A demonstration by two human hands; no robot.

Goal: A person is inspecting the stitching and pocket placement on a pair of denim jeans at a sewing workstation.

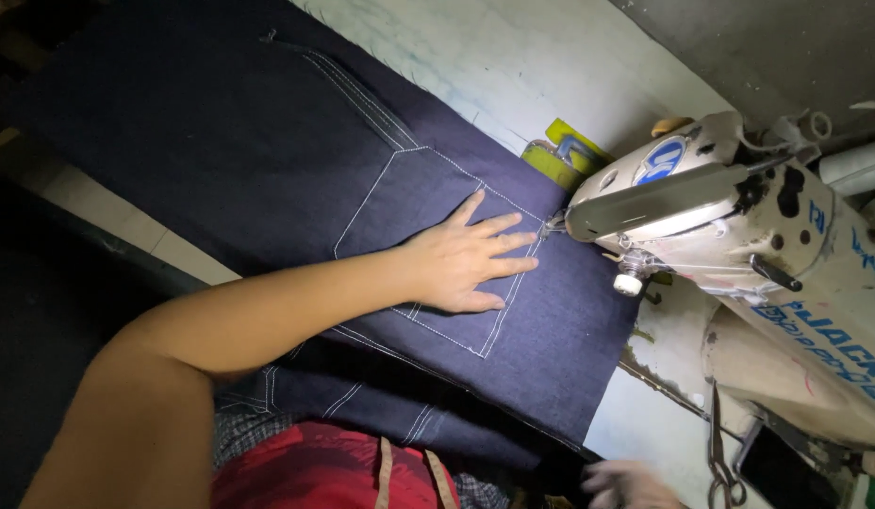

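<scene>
Denim panel (268, 141) with stitched pocket lies under flat, spread left hand (461, 264) beside sewing machine (730, 217); right hand (626, 485) blurred, grip unclear.

left hand (466, 259) flat on denim pocket (428, 217) | fingertips near sewing machine (739, 236) needle | right hand (626, 485) blurred, low

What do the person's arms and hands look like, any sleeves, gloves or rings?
The left hand is bare, with no glove, ring, watch or bracelet to be seen, and the arm behind it shows no sleeve up past the elbow. The right hand sits blurred at the bottom edge; it looks ungloved, but anything finer cannot be made out.
</scene>
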